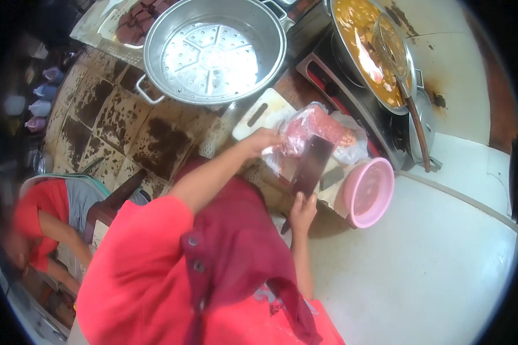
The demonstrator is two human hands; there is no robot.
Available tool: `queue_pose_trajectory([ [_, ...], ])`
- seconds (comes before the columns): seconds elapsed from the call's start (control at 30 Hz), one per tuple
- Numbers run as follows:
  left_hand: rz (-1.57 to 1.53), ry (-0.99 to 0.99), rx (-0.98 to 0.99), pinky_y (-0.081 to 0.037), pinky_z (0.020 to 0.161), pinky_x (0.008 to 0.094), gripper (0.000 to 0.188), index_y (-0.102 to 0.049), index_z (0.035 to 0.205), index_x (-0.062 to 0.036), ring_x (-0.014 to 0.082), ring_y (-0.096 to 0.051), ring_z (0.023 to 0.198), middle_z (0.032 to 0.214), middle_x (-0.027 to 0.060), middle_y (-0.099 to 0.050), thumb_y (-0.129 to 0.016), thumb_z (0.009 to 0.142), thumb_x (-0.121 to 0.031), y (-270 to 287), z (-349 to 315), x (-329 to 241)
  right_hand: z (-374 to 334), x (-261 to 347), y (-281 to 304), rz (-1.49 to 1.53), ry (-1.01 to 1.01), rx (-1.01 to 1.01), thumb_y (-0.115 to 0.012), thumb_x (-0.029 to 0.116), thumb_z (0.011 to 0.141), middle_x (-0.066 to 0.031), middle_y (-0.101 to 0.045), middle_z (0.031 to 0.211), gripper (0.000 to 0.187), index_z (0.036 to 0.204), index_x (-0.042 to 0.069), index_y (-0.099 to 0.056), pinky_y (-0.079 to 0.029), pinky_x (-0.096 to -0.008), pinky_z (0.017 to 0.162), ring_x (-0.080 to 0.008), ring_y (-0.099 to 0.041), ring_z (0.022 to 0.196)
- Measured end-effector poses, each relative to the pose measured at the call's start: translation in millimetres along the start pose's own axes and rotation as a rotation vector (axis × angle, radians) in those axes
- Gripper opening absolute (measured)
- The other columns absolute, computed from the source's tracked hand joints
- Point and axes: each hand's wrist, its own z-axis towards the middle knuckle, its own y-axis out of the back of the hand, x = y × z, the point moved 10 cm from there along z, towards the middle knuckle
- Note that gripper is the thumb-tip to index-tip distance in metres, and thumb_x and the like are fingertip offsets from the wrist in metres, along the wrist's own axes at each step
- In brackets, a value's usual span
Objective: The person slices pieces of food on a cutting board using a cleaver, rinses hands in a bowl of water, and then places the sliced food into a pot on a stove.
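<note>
My right hand [301, 214] is closed round the handle of a cleaver [313, 165], its broad dark blade pointing away from me, beside and partly over the meat. A lump of pink raw meat [323, 127] lies in a clear plastic bag [294, 137]. My left hand [265, 141] grips the left side of that bag, its fingertips partly hidden by the plastic. Under and behind the bag is a white cutting board [262, 113] with a slot handle. Right of the cleaver is a pink bowl [353, 198] with cloudy liquid in it.
A large steamer pot [155, 72] stands at the far left of the board. On the stove [360, 123] sits a wide pan [341, 49] of yellow stew with a wooden-handled strainer [418, 129]. Dark red blocks [137, 26] fill a tray. Another person [54, 221] works at the left.
</note>
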Motion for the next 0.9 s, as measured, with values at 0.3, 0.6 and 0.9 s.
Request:
queue_pose_trajectory([
  [0.3,0.051,0.093,0.075,-0.050,0.066,0.0282,0.014,-0.065,0.100,0.0013,0.0144,-0.062,0.075,0.086,0.0057,-0.066,-0.062,0.087,-0.005,-30,3,66,3,-31,26,-0.032,-0.070,-0.032,-0.060,0.016,0.092,-0.0249,-0.066,0.085,0.034,0.114,-0.008,-0.047,-0.052,-0.0372,0.070,-0.0288,-0.070,0.085],
  [0.6,0.721,0.064,0.016,-0.046,0.070,0.0325,0.022,-0.069,0.096,0.0010,0.0140,-0.056,0.076,0.085,0.0089,-0.067,-0.065,0.086,-0.019,-11,-4,51,-2,-5,13,-0.199,0.158,0.206,-0.056,0.013,0.092,-0.0230,-0.064,0.078,0.014,0.096,0.004,-0.047,-0.048,-0.0502,0.059,-0.0446,-0.062,0.073],
  [0.9,0.717,-0.038,0.000,-0.048,0.072,0.0366,0.022,-0.067,0.097,0.0043,0.0215,-0.062,0.080,0.085,0.0145,-0.068,-0.057,0.082,-0.006,-23,-19,29,-6,-5,-19,-0.656,0.197,0.360,-0.049,0.013,0.089,-0.0205,-0.062,0.079,0.011,0.097,0.007,-0.045,-0.047,-0.0530,0.057,-0.0433,-0.061,0.068],
])
